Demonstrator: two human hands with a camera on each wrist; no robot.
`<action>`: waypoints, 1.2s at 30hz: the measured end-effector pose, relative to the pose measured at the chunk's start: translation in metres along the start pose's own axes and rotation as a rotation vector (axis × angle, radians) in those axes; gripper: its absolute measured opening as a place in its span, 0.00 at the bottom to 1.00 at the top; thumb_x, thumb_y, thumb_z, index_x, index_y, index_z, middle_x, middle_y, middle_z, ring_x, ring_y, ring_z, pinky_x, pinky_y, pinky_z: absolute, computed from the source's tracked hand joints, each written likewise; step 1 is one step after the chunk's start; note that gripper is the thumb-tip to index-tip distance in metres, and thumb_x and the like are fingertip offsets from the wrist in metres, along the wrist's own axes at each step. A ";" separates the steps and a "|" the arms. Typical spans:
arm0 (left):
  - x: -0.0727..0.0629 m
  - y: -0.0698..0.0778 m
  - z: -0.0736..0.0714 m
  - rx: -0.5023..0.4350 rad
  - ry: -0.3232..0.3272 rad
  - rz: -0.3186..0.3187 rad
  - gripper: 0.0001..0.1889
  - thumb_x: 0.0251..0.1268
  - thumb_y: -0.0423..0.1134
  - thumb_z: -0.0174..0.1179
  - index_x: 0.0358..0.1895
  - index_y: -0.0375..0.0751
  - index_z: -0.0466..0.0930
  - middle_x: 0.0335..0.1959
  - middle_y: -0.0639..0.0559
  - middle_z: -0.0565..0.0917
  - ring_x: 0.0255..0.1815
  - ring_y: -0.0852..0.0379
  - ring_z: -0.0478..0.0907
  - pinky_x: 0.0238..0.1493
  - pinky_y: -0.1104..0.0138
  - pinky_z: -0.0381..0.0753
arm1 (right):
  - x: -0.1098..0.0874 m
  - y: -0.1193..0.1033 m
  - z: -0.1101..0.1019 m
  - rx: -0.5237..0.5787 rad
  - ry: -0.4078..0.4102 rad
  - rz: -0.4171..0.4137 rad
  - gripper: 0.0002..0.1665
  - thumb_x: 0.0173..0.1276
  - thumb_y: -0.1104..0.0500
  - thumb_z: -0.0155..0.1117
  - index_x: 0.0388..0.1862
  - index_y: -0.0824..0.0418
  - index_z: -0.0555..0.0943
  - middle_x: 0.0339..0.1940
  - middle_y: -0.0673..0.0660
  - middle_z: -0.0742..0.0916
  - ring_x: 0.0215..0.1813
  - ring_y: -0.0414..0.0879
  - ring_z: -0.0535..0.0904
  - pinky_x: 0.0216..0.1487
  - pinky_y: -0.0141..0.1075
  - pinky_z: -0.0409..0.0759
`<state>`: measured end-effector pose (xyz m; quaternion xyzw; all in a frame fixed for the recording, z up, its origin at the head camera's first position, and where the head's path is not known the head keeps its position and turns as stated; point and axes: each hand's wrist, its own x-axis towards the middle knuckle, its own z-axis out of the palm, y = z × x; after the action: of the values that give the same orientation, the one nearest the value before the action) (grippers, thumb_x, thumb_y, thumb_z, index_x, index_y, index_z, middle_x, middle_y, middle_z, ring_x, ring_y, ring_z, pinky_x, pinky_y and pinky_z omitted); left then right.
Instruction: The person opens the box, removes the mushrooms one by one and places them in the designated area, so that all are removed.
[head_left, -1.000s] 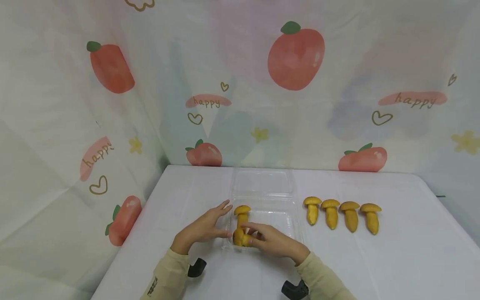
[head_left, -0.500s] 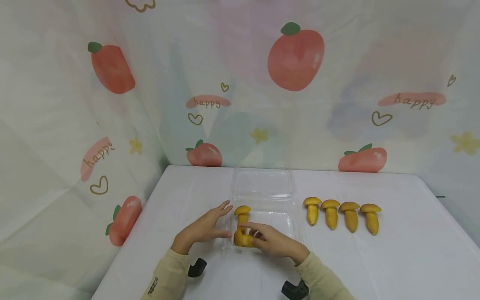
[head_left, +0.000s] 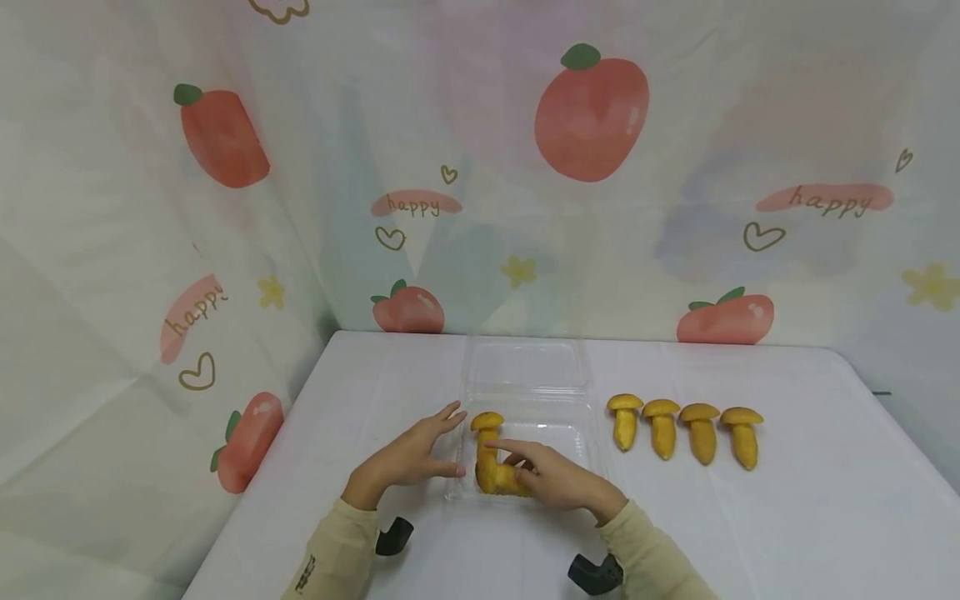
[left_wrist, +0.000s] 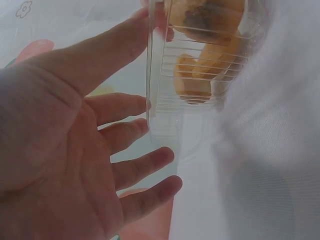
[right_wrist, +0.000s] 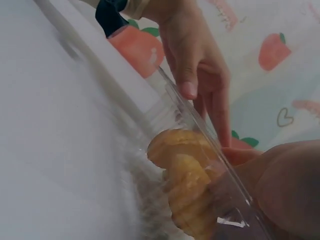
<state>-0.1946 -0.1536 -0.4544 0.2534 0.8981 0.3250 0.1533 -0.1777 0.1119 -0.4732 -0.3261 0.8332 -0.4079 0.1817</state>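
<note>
A clear plastic clamshell box (head_left: 581,446) lies with its lid folded back, two yellow mushrooms inside. One mushroom (head_left: 487,421) lies along the left side, cap to the back. The other mushroom (head_left: 512,480) lies crosswise at the front, cap to the left. My right hand (head_left: 558,479) reaches over the front rim and grips that front mushroom by its stem; the index finger extends over the left one's stem. In the right wrist view the thumb side hides part of the stem. My left hand (head_left: 408,450) has its fingers spread, the thumb touching the box's left rim (left_wrist: 151,75).
Several more yellow mushrooms (head_left: 701,433) lie in a row on the white table (head_left: 795,533) to the right of the box. The transparent lid (head_left: 525,367) lies toward the back edge. A fruit-printed curtain (head_left: 487,108) stands behind and at the left.
My right hand has shifted slightly right, and the front mushroom has slid right with it inside the box. The left hand has stayed in place.
</note>
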 end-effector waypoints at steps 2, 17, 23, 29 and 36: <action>0.000 0.000 0.000 -0.002 -0.002 -0.004 0.45 0.62 0.44 0.72 0.79 0.36 0.58 0.83 0.39 0.52 0.83 0.35 0.52 0.78 0.39 0.57 | -0.001 0.002 -0.003 -0.007 0.006 0.000 0.33 0.73 0.73 0.50 0.76 0.58 0.69 0.66 0.65 0.81 0.58 0.59 0.82 0.54 0.47 0.83; -0.001 -0.004 0.002 -0.010 -0.006 -0.014 0.45 0.61 0.43 0.72 0.79 0.36 0.59 0.83 0.39 0.53 0.83 0.36 0.52 0.78 0.39 0.57 | -0.011 0.011 -0.022 -0.047 0.140 0.005 0.33 0.75 0.72 0.48 0.77 0.59 0.66 0.69 0.62 0.79 0.63 0.59 0.77 0.58 0.43 0.81; 0.001 -0.004 0.002 0.004 -0.006 -0.025 0.46 0.61 0.44 0.72 0.79 0.38 0.58 0.84 0.41 0.52 0.83 0.37 0.52 0.79 0.40 0.57 | -0.013 0.009 -0.031 -0.030 0.181 -0.006 0.31 0.78 0.70 0.47 0.78 0.58 0.65 0.74 0.62 0.75 0.68 0.62 0.74 0.62 0.44 0.80; 0.001 -0.004 0.001 0.004 -0.005 -0.038 0.46 0.61 0.45 0.72 0.79 0.39 0.58 0.84 0.42 0.52 0.83 0.38 0.51 0.79 0.40 0.57 | -0.016 0.007 -0.041 0.119 0.201 0.010 0.31 0.80 0.68 0.45 0.79 0.56 0.62 0.73 0.65 0.73 0.64 0.61 0.75 0.53 0.34 0.80; 0.002 -0.004 0.001 -0.014 -0.007 -0.021 0.45 0.61 0.44 0.72 0.79 0.38 0.58 0.84 0.41 0.52 0.83 0.37 0.51 0.79 0.40 0.57 | -0.020 0.009 -0.050 0.350 0.186 0.038 0.32 0.80 0.65 0.44 0.80 0.53 0.58 0.69 0.69 0.75 0.60 0.56 0.76 0.47 0.36 0.80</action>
<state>-0.1971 -0.1549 -0.4582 0.2442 0.8979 0.3288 0.1616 -0.1951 0.1579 -0.4494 -0.2348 0.7686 -0.5716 0.1655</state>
